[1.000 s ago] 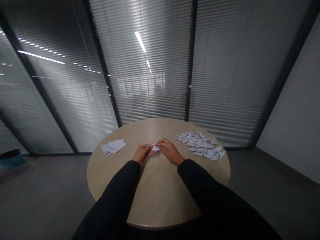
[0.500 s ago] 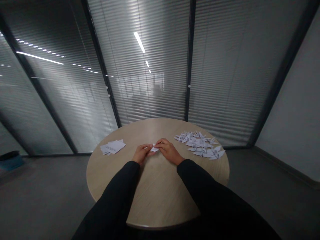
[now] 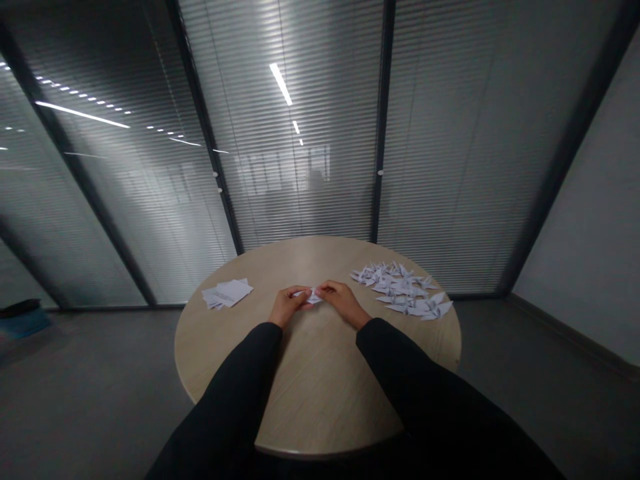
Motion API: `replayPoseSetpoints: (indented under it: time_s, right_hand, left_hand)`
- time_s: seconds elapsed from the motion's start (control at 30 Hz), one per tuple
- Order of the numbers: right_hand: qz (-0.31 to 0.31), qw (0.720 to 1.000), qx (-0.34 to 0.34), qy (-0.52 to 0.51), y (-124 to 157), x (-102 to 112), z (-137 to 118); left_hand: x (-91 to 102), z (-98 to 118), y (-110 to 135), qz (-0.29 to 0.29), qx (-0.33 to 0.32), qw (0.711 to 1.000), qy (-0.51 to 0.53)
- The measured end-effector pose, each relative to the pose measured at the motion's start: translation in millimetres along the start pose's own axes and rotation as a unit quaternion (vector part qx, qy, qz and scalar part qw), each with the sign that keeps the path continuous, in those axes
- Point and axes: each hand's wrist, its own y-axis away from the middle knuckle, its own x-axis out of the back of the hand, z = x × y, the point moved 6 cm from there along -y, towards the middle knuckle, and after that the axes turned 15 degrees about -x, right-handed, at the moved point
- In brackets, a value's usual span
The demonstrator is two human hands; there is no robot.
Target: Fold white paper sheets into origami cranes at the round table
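A small folded piece of white paper (image 3: 314,297) is held between my two hands above the middle of the round table. My left hand (image 3: 289,305) pinches its left side, thumb on top. On the other side, my right hand (image 3: 342,299) grips the paper's right edge between thumb and fingers. The fingers hide part of the paper, so its exact folded shape cannot be made out. Many folded paper cranes (image 3: 400,289) lie in rows to the right of my right hand. Flat white paper sheets (image 3: 227,293) rest in a loose stack to the left.
The round wooden table (image 3: 325,393) stands before me, its far edge close to glass panels with blinds (image 3: 305,200). A blue bin (image 3: 24,320) is on the floor at the far left. A pale wall (image 3: 590,233) rises on the right.
My hands have drawn slightly apart, the right one shifting a little to the right, and more of the folded paper shows between them. The view has shifted slightly.
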Motion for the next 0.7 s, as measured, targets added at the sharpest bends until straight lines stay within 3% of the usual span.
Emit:
replayPoseSetpoints:
  time_s: [0.23,0.7]
  right_hand:
    - [-0.018,0.998,-0.03,-0.06,-4,-1,8]
    - [-0.025,0.997,-0.035,-0.067,-4,-2,6]
  left_hand:
    - [0.6,-1,-1,0.0,-0.002,1.0,-0.005]
    - [-4.1,13,3,-0.01,-0.029,1.0,-0.003]
